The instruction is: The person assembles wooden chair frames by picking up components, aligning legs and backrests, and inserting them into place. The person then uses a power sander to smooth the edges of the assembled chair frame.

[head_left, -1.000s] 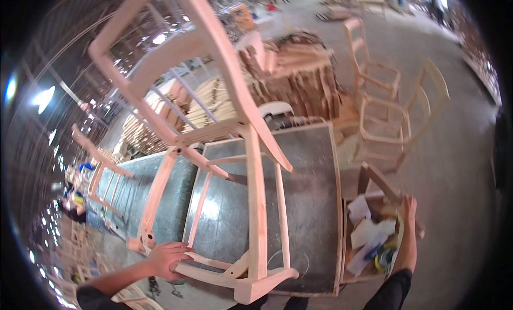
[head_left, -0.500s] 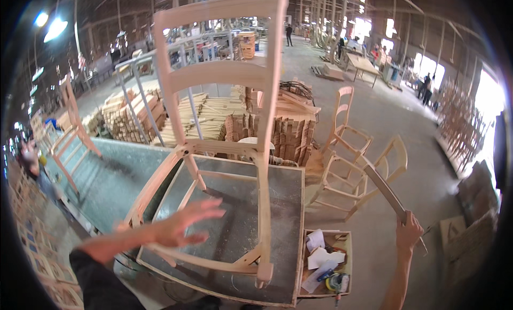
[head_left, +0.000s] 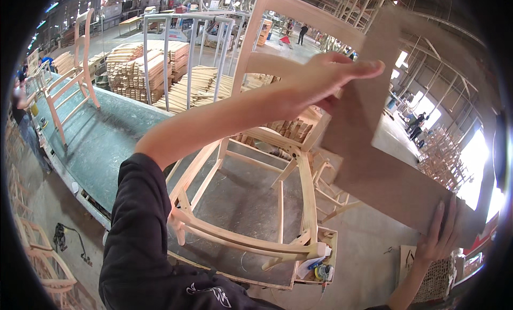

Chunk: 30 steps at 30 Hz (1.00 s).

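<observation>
A flat brown angled board (head_left: 395, 182) is raised in front of me on the right, covering part of the chair's back. My left hand (head_left: 326, 83) reaches across and grips its upper part, thumb lying over the face. Lower down, my right hand (head_left: 441, 232) is closed on the board's bottom right end, fingers on the near face. Behind and below the board, a bare wooden chair frame (head_left: 305, 187) without a seat stands on the dark tabletop (head_left: 240, 198). Neither hand appears to touch the chair.
A long green table (head_left: 117, 134) at left carries another chair frame (head_left: 80, 75). Beyond a grey metal rack (head_left: 168, 59) lie stacked wood strips (head_left: 125, 69). A tool box (head_left: 334, 251) adjoins the near table. More chairs stand on the floor; people are far off.
The board has come up and across in my right hand, now face-on. My left hand has moved from above the chair seat to grip the board. The view has shifted, and the chair appears turned.
</observation>
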Available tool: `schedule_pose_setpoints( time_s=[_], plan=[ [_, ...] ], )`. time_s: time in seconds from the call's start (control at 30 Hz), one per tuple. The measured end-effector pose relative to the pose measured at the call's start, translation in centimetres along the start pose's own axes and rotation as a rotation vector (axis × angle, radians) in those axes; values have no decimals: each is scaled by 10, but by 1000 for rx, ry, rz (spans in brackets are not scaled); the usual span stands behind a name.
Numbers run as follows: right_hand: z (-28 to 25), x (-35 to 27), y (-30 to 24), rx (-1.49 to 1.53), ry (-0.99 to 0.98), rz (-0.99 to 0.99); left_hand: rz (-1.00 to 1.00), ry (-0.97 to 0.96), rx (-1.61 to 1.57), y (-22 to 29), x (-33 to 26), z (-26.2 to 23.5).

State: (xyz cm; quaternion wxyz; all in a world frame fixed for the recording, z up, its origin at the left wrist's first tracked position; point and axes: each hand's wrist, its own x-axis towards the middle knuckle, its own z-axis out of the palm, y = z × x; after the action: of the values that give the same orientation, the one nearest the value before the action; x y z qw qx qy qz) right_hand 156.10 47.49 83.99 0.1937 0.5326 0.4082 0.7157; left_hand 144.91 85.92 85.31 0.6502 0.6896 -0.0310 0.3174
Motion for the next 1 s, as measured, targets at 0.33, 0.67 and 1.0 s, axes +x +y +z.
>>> schedule_pose_setpoints(
  time_s=[0.33, 0.67, 1.0],
  plan=[
    [1, 74, -61, 638, -85, 118, -150, 543, -3, -79, -90, -150],
    [156, 30, -180, 1760, -605, 1365, -89, 515, 387, -120, -134, -174],
    [134, 17, -228, 1764, -917, 1506, -248, 475, 613, -152, -160, -198]
  ],
)
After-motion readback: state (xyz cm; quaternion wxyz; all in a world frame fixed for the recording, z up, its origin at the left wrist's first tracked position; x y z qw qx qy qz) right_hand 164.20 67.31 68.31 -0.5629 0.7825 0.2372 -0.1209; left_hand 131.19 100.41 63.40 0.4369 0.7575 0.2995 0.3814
